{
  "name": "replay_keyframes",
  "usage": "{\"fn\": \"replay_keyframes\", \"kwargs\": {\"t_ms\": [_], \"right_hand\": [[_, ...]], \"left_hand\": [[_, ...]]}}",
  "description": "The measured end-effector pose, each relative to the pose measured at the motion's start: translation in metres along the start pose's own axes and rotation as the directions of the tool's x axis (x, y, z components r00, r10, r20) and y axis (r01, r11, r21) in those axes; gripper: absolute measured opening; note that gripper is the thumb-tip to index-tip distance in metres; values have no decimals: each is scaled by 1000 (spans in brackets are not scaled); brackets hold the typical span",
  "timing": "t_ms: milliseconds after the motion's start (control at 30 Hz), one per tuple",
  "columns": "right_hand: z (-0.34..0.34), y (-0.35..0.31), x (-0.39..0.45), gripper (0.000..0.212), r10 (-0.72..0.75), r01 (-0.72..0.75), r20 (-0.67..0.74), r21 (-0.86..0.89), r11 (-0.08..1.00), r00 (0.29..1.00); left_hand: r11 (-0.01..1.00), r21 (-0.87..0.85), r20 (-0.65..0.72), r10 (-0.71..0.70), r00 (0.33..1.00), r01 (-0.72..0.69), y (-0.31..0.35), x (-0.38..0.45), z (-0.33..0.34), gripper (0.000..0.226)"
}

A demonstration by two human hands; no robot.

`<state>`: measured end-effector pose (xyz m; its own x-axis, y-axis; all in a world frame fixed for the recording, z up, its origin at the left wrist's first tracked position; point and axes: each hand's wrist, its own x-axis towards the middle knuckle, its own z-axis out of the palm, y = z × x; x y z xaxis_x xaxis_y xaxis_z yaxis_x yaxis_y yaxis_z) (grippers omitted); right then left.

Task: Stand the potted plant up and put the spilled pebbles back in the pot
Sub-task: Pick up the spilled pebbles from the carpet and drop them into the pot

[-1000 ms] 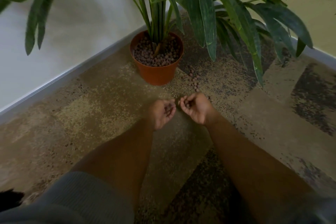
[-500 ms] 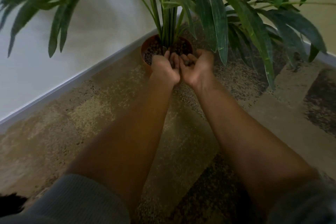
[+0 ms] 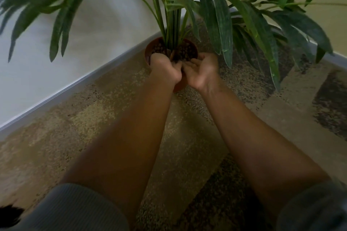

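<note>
Against the far wall corner, the terracotta pot [image 3: 150,50] is standing upright on the carpet [image 3: 93,118], its plant [image 3: 174,15] rising straight. Pebbles [image 3: 185,51] are filling it. Both hands are hovering at its near rim, the left hand [image 3: 165,68] and right hand [image 3: 201,67] cupped loosely, palms facing; whether they are holding pebbles is unclear.

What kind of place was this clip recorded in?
Probably the corner of an indoor room, a home or an office. A mottled brown patterned carpet meets a white wall along a grey baseboard, and a leafy green plant in a round terracotta-coloured pot stands on the floor.
</note>
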<state>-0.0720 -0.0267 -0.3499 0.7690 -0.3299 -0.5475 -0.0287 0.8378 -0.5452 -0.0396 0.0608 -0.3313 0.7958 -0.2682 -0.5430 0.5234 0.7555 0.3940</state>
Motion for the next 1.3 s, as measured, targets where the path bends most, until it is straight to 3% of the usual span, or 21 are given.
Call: {"fn": "replay_keyframes", "kwargs": {"t_ms": [133,267,467,567,667,767,800,867,933,1000,1133,1200,1300], "right_hand": [[-25,-9,-6,31,-55,51,-60,-75,996,997],[-64,-19,-3,27,-68,39,-166,-170,985,984],[-121,-24,9,28,-111,-14,-319,-363,932,941],[-139,-26,10,14,-186,-15,-386,-463,886,903],[-157,-28,14,14,-231,-85,-407,-625,776,884],[-174,-23,17,13,-292,-181,-450,-751,635,844],[-177,-21,17,14,-331,-198,-440,-801,564,835],[-186,-15,19,25,-379,-223,-331,-927,301,864],[-192,-14,20,34,-372,-237,-241,-970,57,897],[-195,-15,22,30,-352,-225,-183,-971,-82,918],[-201,-11,35,27,-388,-189,-161,-981,-37,907],[-200,-8,41,30,-370,-151,-110,-985,-84,922],[-194,-6,48,33,-357,-83,-50,-993,-79,933]], "left_hand": [[999,35,-30,-38,999,39,-20,-1,0,47],[987,117,-58,-106,993,112,-46,8,-7,45],[874,422,-134,-203,970,241,-92,20,-29,39],[693,687,-127,-182,975,219,-113,24,-44,41],[382,907,-145,-112,983,178,-126,30,-60,32],[77,992,-97,-24,995,98,-134,40,-81,38],[-25,998,-54,-9,998,54,-138,43,-87,42],[-186,982,43,32,999,-36,-146,48,-92,45],[-254,964,95,44,994,-81,-153,53,-91,46],[-318,940,139,33,990,-121,-158,57,-89,45],[-487,845,260,10,966,-222,-161,57,-88,43],[-554,790,308,-11,951,-262,-162,57,-89,42],[-529,794,322,-53,945,-300,-165,57,-86,35]]}}
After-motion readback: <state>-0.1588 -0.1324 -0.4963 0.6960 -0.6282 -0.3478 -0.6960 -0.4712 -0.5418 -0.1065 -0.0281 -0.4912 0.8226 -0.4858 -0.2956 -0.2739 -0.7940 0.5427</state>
